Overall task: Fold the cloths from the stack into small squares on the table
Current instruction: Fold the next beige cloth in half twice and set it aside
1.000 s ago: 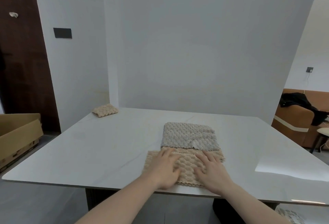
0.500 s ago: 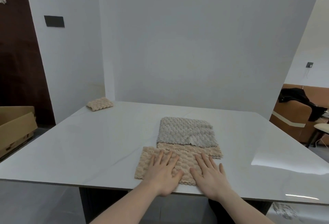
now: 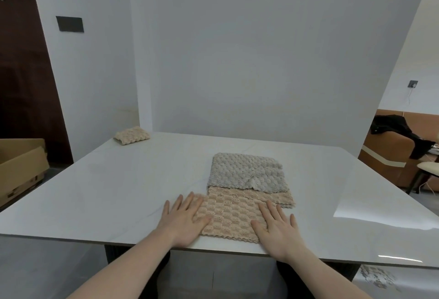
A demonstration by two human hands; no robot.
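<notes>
Home room: sofa (image 3: 389,156), cardboard box (image 3: 21,168), table (image 3: 118,192).

Two bare forearms come into view from about 6 o'clock. No sleeves cover them up to the frame edge. The left hand (image 3: 183,224) and the right hand (image 3: 278,232) wear no gloves, rings or watch.

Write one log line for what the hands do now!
left hand: flat on beige cloth | right hand: flat on it | grey cloth: untouched

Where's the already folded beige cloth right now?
Head view: the folded beige cloth sits at the table's far-left corner by the white wall, well apart from the grey cloth.
</notes>
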